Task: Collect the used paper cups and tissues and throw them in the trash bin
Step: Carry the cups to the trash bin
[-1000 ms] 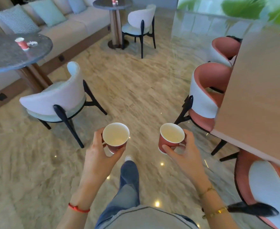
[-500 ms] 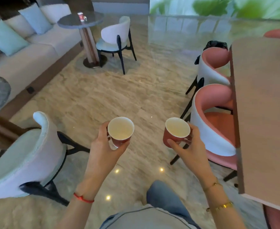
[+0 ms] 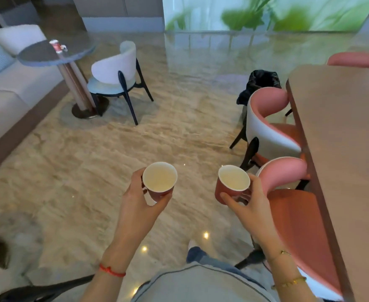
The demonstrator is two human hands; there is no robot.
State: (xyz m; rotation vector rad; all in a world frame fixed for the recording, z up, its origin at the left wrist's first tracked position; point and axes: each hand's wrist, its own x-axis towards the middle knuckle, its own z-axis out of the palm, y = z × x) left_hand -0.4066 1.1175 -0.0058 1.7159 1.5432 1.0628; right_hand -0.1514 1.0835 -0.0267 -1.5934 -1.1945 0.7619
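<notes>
**Two red paper cups carried over a glossy marble floor**

Seen from above, a person holds one small paper cup in each hand, both upright, red outside with pale, smooth interiors and round white rims. The polished beige marble floor (image 3: 113,171) reflects ceiling lights. A long wooden table (image 3: 342,149) with a straight edge runs along the right, with curved pink-and-white chairs (image 3: 272,129) tucked beside it. Beyond those chairs stands a bin lined with a crinkled black bag (image 3: 263,80). At far left, a round dark table (image 3: 48,54) carries another red cup (image 3: 56,45), with a white chair (image 3: 116,68) beside it. A wide stretch of open floor lies between the two seating areas.

The left hand (image 3: 140,205) wraps thumb and fingers around the left cup (image 3: 160,178). The right hand (image 3: 249,205) curls around the right cup (image 3: 233,182), thumb across its front.
</notes>
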